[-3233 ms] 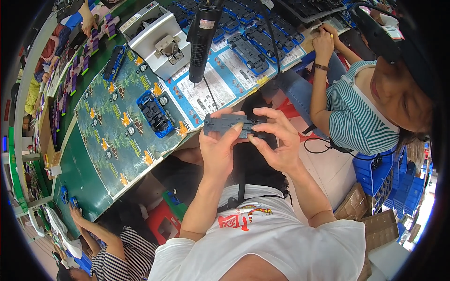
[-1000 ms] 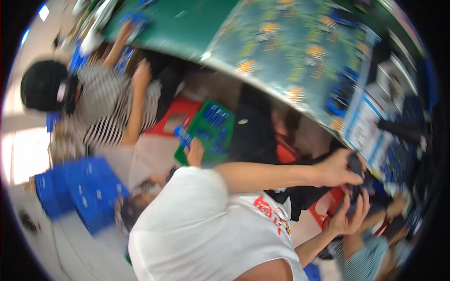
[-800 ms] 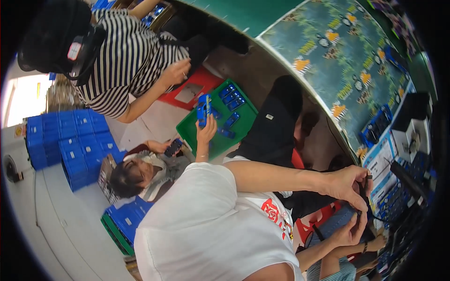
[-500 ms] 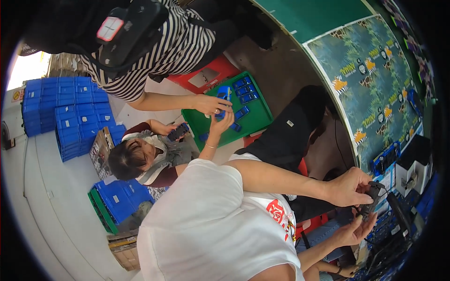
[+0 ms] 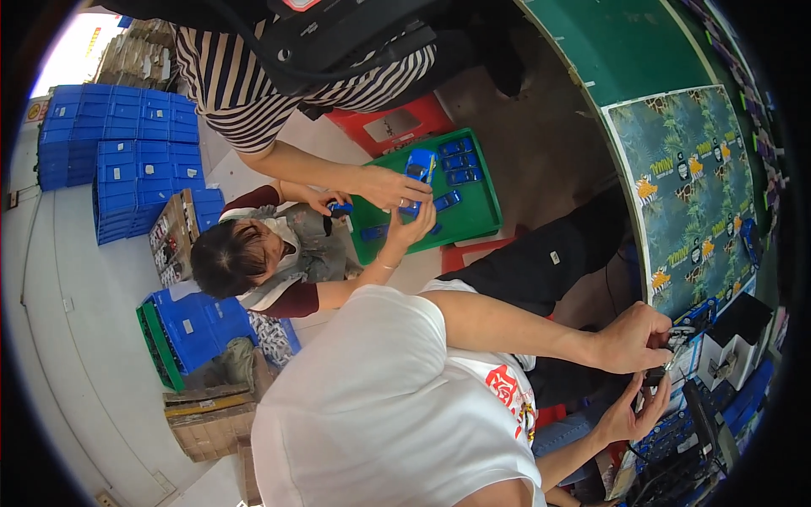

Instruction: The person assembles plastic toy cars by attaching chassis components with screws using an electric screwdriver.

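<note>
Both my hands are at the bench edge on the right. My left hand (image 5: pixel 632 340), on the upper arm, has its fingers bent around a small black part (image 5: pixel 654 374), much of it hidden by the fingers. My right hand (image 5: pixel 629 417) sits just below, palm up, with thumb and fingertips against the same part. Next to my hands, a white box (image 5: pixel 733 353) stands on the bench with something metallic in it. A black tool-like thing (image 5: pixel 708 414) with a cord is close by.
A printed mat (image 5: pixel 680 198) covers part of the bench. Blue toy cars (image 5: pixel 459 160) lie in a green tray (image 5: pixel 481 224). A co-worker in stripes (image 5: pixel 245 93) holds a blue car; another co-worker's hand (image 5: pixel 410 228) touches it. Blue crates (image 5: pixel 127 114) are stacked at left.
The view has shifted a little. The dark part has turned, and less of it shows between my hands. The co-workers' hands remain around the blue car.
</note>
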{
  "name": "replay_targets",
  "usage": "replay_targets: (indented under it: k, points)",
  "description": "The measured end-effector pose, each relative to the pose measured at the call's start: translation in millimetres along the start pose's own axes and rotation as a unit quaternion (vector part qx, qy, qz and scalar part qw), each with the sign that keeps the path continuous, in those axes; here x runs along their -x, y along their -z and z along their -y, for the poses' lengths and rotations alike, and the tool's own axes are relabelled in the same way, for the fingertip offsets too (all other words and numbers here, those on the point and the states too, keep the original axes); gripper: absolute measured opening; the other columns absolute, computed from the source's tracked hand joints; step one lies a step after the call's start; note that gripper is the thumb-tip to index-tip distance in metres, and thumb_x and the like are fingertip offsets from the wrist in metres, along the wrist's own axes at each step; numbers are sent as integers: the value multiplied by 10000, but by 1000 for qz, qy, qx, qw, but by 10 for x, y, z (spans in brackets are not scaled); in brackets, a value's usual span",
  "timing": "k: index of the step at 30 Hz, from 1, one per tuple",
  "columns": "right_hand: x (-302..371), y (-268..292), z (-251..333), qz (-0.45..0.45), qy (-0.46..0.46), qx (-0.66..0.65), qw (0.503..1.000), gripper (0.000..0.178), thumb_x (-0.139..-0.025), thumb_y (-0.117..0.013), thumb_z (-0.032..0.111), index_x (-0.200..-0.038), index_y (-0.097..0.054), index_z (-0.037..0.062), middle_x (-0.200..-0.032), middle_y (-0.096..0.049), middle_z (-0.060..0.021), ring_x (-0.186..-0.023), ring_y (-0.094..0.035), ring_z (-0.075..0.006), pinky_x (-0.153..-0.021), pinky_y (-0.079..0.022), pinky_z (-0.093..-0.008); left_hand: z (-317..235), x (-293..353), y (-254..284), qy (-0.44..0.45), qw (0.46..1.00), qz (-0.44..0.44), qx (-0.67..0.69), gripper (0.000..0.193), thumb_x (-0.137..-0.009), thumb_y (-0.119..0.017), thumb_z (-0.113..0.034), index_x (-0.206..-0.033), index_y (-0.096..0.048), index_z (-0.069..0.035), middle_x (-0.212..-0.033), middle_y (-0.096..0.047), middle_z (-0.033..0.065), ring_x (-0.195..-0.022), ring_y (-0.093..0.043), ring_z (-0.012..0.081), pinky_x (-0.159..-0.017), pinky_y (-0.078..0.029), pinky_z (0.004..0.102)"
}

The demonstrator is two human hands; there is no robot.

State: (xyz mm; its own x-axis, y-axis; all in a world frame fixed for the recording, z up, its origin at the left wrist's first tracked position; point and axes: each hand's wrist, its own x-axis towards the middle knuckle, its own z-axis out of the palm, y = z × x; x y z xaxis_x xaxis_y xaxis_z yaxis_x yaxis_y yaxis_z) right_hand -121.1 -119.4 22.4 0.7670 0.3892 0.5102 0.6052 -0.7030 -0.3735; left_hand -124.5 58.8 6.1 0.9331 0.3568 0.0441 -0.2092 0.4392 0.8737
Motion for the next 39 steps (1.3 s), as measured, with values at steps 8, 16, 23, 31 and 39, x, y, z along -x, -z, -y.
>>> replay_targets:
  k: [8,16,23,31,39]
  points:
    - [82,-70,-19,16,-78,-116,990,379,-891,-706,43,-1242,-602,-54,-1229,-623,-183,-1016,-652,-255,-807,-575,-298,-28,110,170,-6,998,56,35,256,-786,-776,-163,-813,-622,39,-664,-657,62,-607,-650,92,-546,-502,236]
    - [42,-92,29,-26,-166,-216,962,335,-958,-607,45,-1265,-569,-85,-1184,-663,-191,-914,-679,-204,-695,-561,-258,-119,223,539,12,999,38,-1,227,-797,-799,-183,-840,-664,-5,-721,-675,25,-642,-630,66,-598,-515,223]
    - [49,-50,65,-51,-169,-208,962,323,-967,-607,83,-1247,-586,-77,-1171,-674,-167,-885,-686,-186,-686,-573,-237,-161,261,538,7,999,48,10,204,-813,-780,-171,-829,-672,1,-745,-695,36,-672,-655,77,-620,-525,224]
    - [57,17,84,-102,-184,-225,951,341,-976,-603,111,-1263,-573,-71,-1152,-678,-174,-877,-688,-188,-674,-574,-225,-227,208,513,-5,999,41,-22,186,-820,-762,-175,-826,-672,-12,-740,-701,39,-672,-667,90,-623,-521,224]
    - [71,84,38,-122,-214,-181,952,364,-985,-583,102,-1286,-532,-97,-1144,-667,-221,-847,-674,-204,-671,-577,-230,-244,183,457,-21,1000,19,0,157,-794,-745,-101,-757,-651,19,-681,-669,56,-622,-629,88,-583,-508,233]
